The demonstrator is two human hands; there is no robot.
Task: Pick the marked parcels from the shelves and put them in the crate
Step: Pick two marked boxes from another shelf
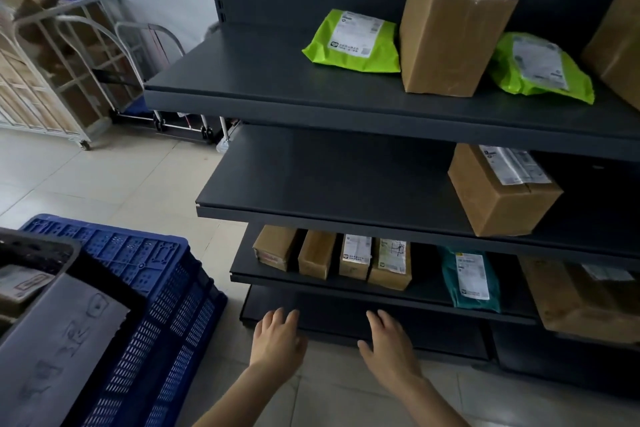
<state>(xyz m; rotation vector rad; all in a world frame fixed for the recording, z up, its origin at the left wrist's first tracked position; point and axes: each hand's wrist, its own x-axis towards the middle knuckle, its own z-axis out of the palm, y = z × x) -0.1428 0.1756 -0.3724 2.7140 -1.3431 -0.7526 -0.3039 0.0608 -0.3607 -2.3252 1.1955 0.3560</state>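
Dark metal shelves (311,76) hold parcels. On the top shelf lie two lime green mailers (353,42) (540,69) and a tall brown box (450,35). The middle shelf carries one brown box (502,194). Lower down stand several small brown boxes (332,256), a teal mailer (471,279) and a big box (581,298). A blue crate (156,274) sits at the lower left with a grey bin (62,333) on it. My left hand (277,340) and my right hand (389,343) hover with relaxed fingers in front of the bottom shelf, holding nothing.
White wire roll cages (69,73) and folded trolleys (152,42) stand by the wall at the left. The floor (104,177) is pale tile. Another brown box (620,42) sits at the far right of the top shelf.
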